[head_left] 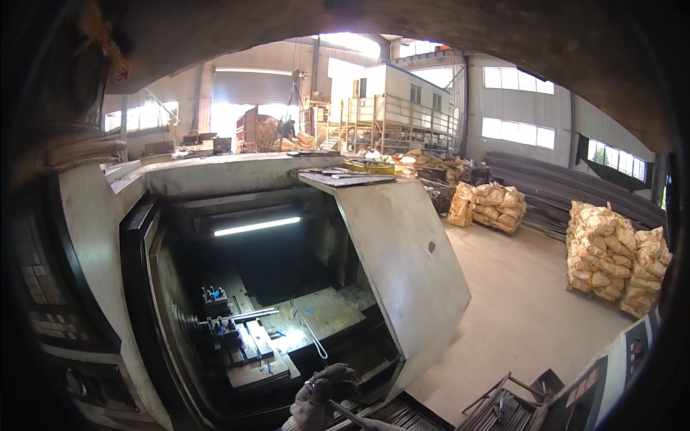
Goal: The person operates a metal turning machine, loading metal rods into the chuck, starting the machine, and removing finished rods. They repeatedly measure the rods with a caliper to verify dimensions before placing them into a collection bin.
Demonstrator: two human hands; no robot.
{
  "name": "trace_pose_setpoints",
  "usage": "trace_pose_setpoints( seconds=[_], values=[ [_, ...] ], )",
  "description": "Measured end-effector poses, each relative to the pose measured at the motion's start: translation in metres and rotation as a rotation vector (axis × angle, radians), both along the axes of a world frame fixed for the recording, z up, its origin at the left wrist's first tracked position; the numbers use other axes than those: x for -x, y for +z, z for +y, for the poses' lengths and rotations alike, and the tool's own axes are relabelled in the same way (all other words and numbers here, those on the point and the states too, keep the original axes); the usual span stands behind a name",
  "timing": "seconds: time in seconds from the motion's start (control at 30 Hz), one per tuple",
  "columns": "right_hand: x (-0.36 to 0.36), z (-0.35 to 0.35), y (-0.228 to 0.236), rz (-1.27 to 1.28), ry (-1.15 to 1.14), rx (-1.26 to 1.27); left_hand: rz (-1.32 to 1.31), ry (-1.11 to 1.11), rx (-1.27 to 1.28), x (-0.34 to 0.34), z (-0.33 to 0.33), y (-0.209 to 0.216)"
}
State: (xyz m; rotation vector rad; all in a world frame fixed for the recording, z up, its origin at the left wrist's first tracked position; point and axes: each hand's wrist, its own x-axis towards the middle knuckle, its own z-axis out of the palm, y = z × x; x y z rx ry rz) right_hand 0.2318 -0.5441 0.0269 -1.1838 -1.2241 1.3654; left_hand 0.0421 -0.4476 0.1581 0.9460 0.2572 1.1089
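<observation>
My left hand (312, 408), in a grey work glove, is at the lower middle, in front of the open machine tool. Its fingers are closed around a thin dark metal rod (348, 414) that slants down to the right. At the bottom edge, only a pale bit of my right hand (382, 426) shows by the rod's lower end; its fingers are hidden. Inside the lit lathe, a bright bar (255, 314) reaches out from the chuck (190, 321) beside the tool holders (213, 294). A thin pale rod with a looped end (321, 350) leans nearby.
The lathe's grey sliding door (406, 266) stands to the right of the opening. A control panel (54, 287) is at the left. Metal bars lie in a rack (503, 413) at lower right. Stacked sacks (602, 248) stand farther right. A person (287, 130) is far back.
</observation>
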Motion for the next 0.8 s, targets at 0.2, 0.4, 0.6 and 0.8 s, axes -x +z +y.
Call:
trace_pose_setpoints(
  seconds=[0.2, 0.4, 0.6, 0.8],
  values=[
    [-0.06, 0.046, -0.048, 0.676, 0.282, 0.296, 0.219, -0.107, -0.166, -0.037, 0.03, 0.004],
    [-0.105, 0.027, 0.007, -0.166, -0.127, -0.028, 0.365, -0.401, -0.212, -0.067, 0.042, 0.009],
    [-0.125, 0.058, 0.001, -0.183, -0.063, 0.042, 0.789, -0.276, -0.179, -0.067, 0.045, 0.019],
    [-0.114, 0.081, 0.004, -0.181, -0.016, 0.067, 0.919, -0.133, -0.282, -0.045, 0.05, 0.046]
  ],
)
